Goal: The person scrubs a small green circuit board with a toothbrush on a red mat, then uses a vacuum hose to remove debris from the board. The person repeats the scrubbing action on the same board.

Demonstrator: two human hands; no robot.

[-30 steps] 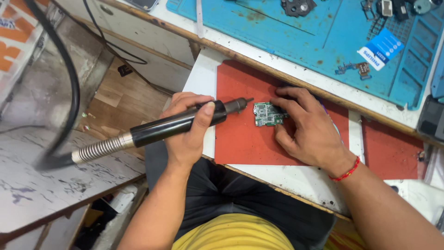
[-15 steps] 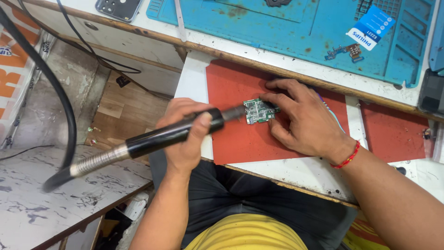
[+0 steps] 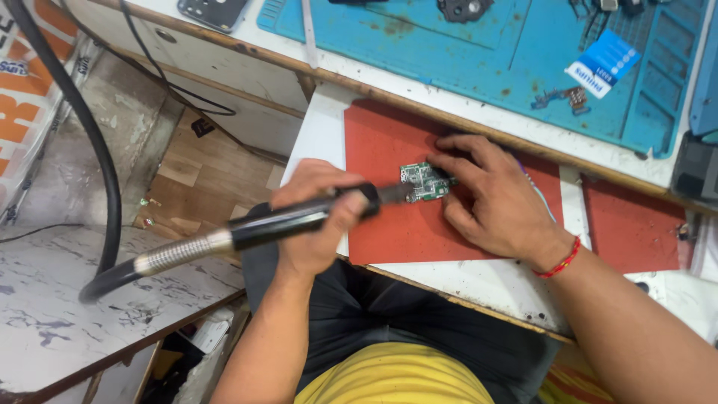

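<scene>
My left hand (image 3: pixel 314 217) is closed around the black handle of a hot-air wand (image 3: pixel 262 224), whose metal nozzle points right and meets the left edge of a small green circuit board (image 3: pixel 425 181). The board lies flat on a red mat (image 3: pixel 389 232). Fingertips of my right hand (image 3: pixel 497 202), which has a red thread at the wrist, press on the board's right side and hold it in place. A ribbed metal collar and a thick black hose (image 3: pixel 97 172) trail from the wand to the left.
A blue work mat (image 3: pixel 486 52) with small parts and a blue-white card (image 3: pixel 604 63) lies beyond the red mat. A dark phone (image 3: pixel 213 11) sits at the top left and a black box (image 3: pixel 695 168) at the right edge. A marbled counter (image 3: pixel 60 314) is at lower left.
The wand's nozzle has moved right from just short of the board to touching its left edge. My right hand has stayed on the board.
</scene>
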